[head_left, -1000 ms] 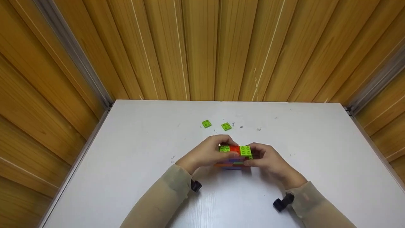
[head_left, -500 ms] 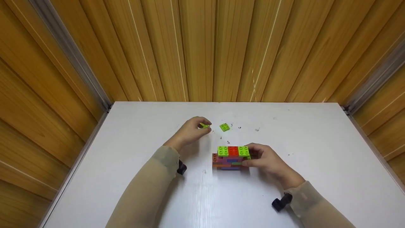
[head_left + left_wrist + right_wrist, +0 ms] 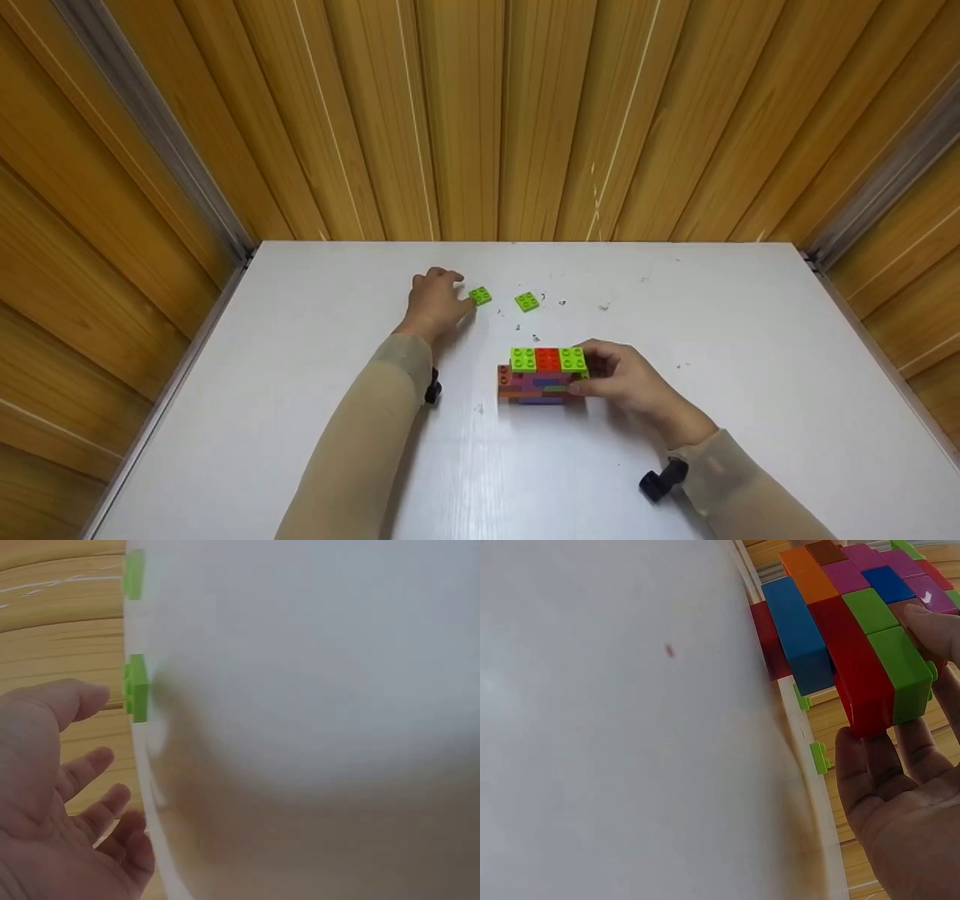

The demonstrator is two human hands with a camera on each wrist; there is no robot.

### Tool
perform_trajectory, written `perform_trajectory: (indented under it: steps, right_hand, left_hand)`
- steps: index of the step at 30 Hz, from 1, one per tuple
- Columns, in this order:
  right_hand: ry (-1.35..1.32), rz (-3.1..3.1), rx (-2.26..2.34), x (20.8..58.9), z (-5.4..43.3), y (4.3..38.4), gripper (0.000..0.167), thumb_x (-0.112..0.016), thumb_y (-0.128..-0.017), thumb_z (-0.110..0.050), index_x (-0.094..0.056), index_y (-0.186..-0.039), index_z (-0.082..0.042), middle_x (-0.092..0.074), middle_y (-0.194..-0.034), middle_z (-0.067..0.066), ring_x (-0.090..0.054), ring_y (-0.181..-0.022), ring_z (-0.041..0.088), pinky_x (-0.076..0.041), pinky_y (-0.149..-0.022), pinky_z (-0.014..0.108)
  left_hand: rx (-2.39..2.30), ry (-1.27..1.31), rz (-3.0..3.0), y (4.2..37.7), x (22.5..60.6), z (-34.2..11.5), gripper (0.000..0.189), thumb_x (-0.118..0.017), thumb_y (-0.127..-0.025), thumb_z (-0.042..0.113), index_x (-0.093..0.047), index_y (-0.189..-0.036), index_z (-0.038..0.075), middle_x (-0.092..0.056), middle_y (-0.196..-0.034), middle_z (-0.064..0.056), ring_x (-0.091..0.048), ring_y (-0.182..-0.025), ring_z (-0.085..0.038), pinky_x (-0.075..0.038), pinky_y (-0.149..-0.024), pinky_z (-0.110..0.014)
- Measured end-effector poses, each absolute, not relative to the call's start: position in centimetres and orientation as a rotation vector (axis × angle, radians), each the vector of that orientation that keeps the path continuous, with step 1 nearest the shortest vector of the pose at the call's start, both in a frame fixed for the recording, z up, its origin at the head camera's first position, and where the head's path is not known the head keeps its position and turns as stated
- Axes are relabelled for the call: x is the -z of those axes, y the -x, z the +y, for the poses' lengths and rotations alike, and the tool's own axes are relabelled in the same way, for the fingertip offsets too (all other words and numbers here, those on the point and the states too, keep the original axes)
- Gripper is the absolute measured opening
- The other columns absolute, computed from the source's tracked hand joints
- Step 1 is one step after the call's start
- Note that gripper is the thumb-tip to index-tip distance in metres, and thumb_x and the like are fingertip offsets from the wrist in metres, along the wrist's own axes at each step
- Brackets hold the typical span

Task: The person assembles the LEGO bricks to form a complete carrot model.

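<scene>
A built block of toy bricks (image 3: 541, 382) stands on the white table, mostly pink, blue and orange below, with a green-red-green row on top. Around its right end my right hand (image 3: 624, 375) grips it, thumb on the near side; in the right wrist view the fingers reach beneath a red brick (image 3: 859, 679) and a green brick (image 3: 901, 675). Farther back, my left hand (image 3: 435, 301) is spread beside a flat green four-stud brick (image 3: 480, 295), thumb tip right at its near-left edge. The left wrist view shows nothing between thumb and fingers.
Another flat green brick (image 3: 527, 301) lies to the right of the first. Small dark marks dot the white table (image 3: 675, 322). Wood-patterned walls (image 3: 465, 120) rise behind and at both sides of the table. A black wrist camera (image 3: 663, 480) sits at the right sleeve.
My left hand has left the block's top and gone back and left to the flat green brick. Its fingers, closed around that brick half a second ago, are now spread. My right hand keeps its grip.
</scene>
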State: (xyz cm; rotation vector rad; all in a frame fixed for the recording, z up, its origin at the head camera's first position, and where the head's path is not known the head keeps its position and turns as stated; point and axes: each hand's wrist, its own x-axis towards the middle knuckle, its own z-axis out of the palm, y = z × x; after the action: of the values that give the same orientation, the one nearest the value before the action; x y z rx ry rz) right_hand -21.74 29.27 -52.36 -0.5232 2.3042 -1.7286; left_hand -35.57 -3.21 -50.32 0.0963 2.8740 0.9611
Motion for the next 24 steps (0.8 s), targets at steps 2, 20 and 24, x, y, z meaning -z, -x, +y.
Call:
perform_trajectory:
  steps: [2,20,24]
  right_hand:
    - [0.514,2.285,1.744,52.3,29.3,21.5,0.045,-0.087,-0.093,-0.003,-0.074,-0.135,0.004,-0.082,-0.123,-0.013,-0.075,-0.115,0.011,-0.059,-0.105,0.023]
    - [0.521,2.285,1.748,52.1,29.3,21.3,0.045,-0.086,-0.093,-0.001,-0.073,-0.136,0.006,-0.082,-0.124,-0.011,-0.075,-0.115,0.011,-0.059,-0.105,0.023]
    - [0.532,2.301,1.735,52.0,29.4,21.3,0.045,-0.086,-0.094,-0.003,-0.074,-0.136,0.003,-0.082,-0.124,-0.011,-0.075,-0.115,0.011,-0.059,-0.104,0.023]
  left_hand:
    - [-0.932,-0.081,2.904,35.6,50.6,-2.9,0.058,-0.082,-0.101,0.033,-0.069,-0.153,0.011,-0.057,-0.165,-0.015,-0.046,-0.153,-0.039,-0.04,-0.131,-0.052]
    - [-1.087,-0.059,2.864,35.6,50.6,-2.2,0.039,-0.088,-0.097,0.022,-0.083,-0.133,0.009,-0.074,-0.129,-0.009,-0.057,-0.13,-0.029,-0.049,-0.119,-0.048]
    - [-1.233,-0.009,2.758,35.4,50.1,-2.4,0.039,-0.088,-0.097,0.018,-0.082,-0.134,0.008,-0.07,-0.13,-0.009,-0.058,-0.13,-0.028,-0.052,-0.119,-0.046]
